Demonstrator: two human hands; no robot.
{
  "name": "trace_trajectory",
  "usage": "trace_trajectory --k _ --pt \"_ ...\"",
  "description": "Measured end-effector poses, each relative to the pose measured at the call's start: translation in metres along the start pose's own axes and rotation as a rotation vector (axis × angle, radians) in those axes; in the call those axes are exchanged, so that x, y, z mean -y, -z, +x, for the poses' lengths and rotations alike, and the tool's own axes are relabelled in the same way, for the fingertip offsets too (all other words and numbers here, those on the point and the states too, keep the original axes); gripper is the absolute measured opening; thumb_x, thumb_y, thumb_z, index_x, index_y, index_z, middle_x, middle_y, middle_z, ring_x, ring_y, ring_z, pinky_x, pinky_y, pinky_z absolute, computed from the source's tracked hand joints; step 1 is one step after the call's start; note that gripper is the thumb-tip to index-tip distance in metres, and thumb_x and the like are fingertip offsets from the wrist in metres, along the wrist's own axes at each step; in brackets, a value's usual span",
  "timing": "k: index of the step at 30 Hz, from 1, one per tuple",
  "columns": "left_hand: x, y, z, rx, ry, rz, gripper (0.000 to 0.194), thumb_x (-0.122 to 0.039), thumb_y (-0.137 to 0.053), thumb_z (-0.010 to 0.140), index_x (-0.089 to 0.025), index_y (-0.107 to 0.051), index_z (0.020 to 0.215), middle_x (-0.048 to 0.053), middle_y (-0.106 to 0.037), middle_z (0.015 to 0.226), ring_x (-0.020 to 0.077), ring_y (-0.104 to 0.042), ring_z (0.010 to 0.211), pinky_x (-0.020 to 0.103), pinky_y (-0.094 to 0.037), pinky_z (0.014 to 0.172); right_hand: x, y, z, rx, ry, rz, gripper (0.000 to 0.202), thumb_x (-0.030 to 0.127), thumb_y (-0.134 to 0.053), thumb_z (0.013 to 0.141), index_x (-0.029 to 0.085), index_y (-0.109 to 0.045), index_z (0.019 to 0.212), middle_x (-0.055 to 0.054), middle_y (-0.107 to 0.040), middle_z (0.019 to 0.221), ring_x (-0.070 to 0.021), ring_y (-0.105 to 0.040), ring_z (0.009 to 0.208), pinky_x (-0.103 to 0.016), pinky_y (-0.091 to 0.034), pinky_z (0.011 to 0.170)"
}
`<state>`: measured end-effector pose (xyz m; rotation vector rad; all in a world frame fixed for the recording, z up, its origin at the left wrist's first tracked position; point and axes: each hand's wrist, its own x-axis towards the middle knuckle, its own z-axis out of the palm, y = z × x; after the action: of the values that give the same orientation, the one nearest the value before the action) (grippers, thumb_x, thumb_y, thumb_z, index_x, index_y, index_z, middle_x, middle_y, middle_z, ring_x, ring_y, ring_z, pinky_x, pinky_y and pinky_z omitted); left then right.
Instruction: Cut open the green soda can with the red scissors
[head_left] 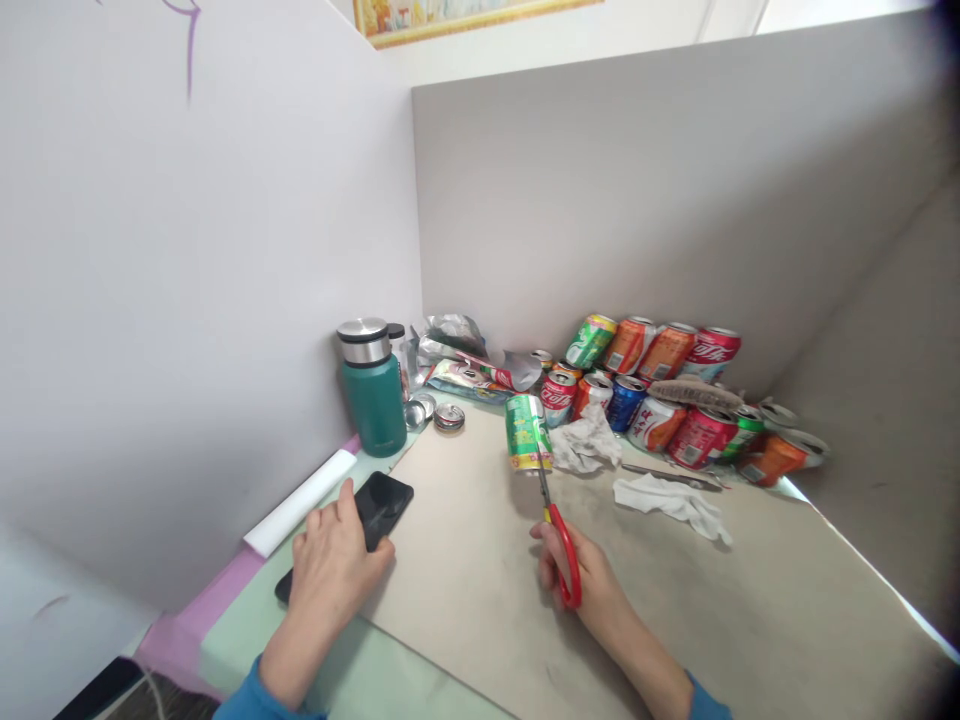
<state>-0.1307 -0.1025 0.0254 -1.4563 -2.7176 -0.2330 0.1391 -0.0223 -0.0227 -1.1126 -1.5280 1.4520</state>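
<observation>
- Scissors [556,520] with red handles are gripped in the right hand [592,580], blades pointed at the green soda can [526,432].
- Black smartphone [385,507] is partly covered by the open left hand [330,560], fingers slightly spread.

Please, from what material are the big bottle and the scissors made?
Bottle: probably metal, painted matte green; its lid has a bare, brushed-silver shine. Scissors: handles look like smooth red plastic, from their even glossy colour; the dark grey blades appear to be steel.
</observation>
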Motion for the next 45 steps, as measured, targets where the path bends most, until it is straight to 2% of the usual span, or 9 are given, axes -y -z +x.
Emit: trace_trajectory --k 7,11,13,19,23,27,31,35,45 --pt "0.003 -0.003 -0.002 -0.023 -0.018 0.008 0.082 -0.037 -0.048 0.082 0.003 -0.024 0.151 0.026 -0.06 0.125 0.0397 -0.049 0.121 0.048 -0.04 0.094 0.001 0.001 -0.001 0.01 -0.007 -0.008 0.062 0.076 -0.048 0.084 0.016 -0.056 0.093 0.004 -0.054 0.049 -0.0087 -0.041 0.037 -0.022 -0.03 0.037" --pt "0.024 -0.004 -0.001 0.024 -0.094 -0.086 0.088 -0.052 -0.052 0.082 -0.006 -0.026 0.152 0.023 -0.055 0.136 0.0399 -0.047 0.128 0.05 -0.041 0.096 0.0 0.001 -0.001 0.009 -0.003 0.0 0.063 0.077 -0.049 0.082 0.016 -0.056 0.093 0.004 -0.054 0.049 -0.0088 -0.04 0.037 -0.022 -0.029 0.037" --pt "0.039 -0.004 0.0 -0.014 -0.163 -0.182 0.084 -0.054 -0.049 0.084 -0.009 -0.029 0.152 0.02 -0.055 0.138 0.0363 -0.046 0.13 0.049 -0.04 0.101 0.001 0.0 -0.002 0.001 -0.004 0.01 0.064 0.078 -0.05 0.08 0.016 -0.056 0.092 0.005 -0.053 0.048 -0.0089 -0.04 0.037 -0.022 -0.029 0.037" --pt "0.082 0.0 -0.002 -0.078 -0.353 -0.396 0.062 -0.037 -0.037 0.094 -0.022 -0.029 0.153 0.008 -0.067 0.124 0.0261 -0.058 0.118 0.042 -0.045 0.1 0.005 -0.002 -0.002 -0.002 -0.023 0.019 0.065 0.08 -0.052 0.077 0.016 -0.056 0.088 0.005 -0.053 0.048 -0.0088 -0.039 0.036 -0.022 -0.029 0.038" --pt "0.093 0.001 -0.005 -0.095 -0.444 -0.392 0.058 -0.03 -0.038 0.094 -0.025 -0.034 0.151 0.007 -0.071 0.118 0.0259 -0.061 0.114 0.041 -0.047 0.097 0.005 -0.001 -0.002 -0.005 -0.042 0.031 0.067 0.083 -0.054 0.073 0.017 -0.054 0.087 0.005 -0.053 0.049 -0.0086 -0.04 0.036 -0.022 -0.03 0.038" --pt "0.077 -0.006 -0.004 -0.111 -0.425 -0.353 0.06 -0.036 -0.044 0.093 -0.023 -0.034 0.151 0.011 -0.065 0.129 0.0282 -0.057 0.12 0.044 -0.045 0.102 0.005 -0.001 -0.002 -0.007 -0.047 0.028 0.067 0.083 -0.053 0.073 0.018 -0.052 0.085 0.005 -0.053 0.049 -0.0087 -0.04 0.037 -0.022 -0.03 0.038" --pt "0.041 -0.014 0.001 -0.062 -0.31 -0.226 0.081 -0.043 -0.055 0.085 -0.011 -0.026 0.153 0.021 -0.044 0.15 0.0366 -0.043 0.136 0.048 -0.039 0.107 0.005 -0.001 -0.002 -0.008 -0.036 0.013 0.066 0.082 -0.053 0.075 0.017 -0.054 0.089 0.005 -0.054 0.05 -0.0089 -0.041 0.037 -0.022 -0.031 0.039" --pt "0.01 -0.009 0.004 0.029 -0.198 -0.068 0.074 -0.029 -0.045 0.089 -0.002 -0.021 0.153 0.025 -0.05 0.14 0.0386 -0.049 0.125 0.048 -0.042 0.098 0.003 -0.001 -0.002 -0.004 -0.027 -0.005 0.066 0.08 -0.052 0.077 0.016 -0.056 0.091 0.005 -0.053 0.049 -0.0088 -0.04 0.037 -0.022 -0.031 0.038" --pt "0.005 -0.005 0.008 0.057 -0.187 -0.031 0.076 -0.027 -0.045 0.086 0.005 -0.02 0.15 0.024 -0.06 0.124 0.0374 -0.052 0.112 0.044 -0.042 0.089 0.004 -0.001 -0.001 0.003 -0.039 0.015 0.063 0.079 -0.052 0.078 0.017 -0.056 0.09 0.006 -0.052 0.048 -0.0092 -0.039 0.037 -0.022 -0.029 0.037"
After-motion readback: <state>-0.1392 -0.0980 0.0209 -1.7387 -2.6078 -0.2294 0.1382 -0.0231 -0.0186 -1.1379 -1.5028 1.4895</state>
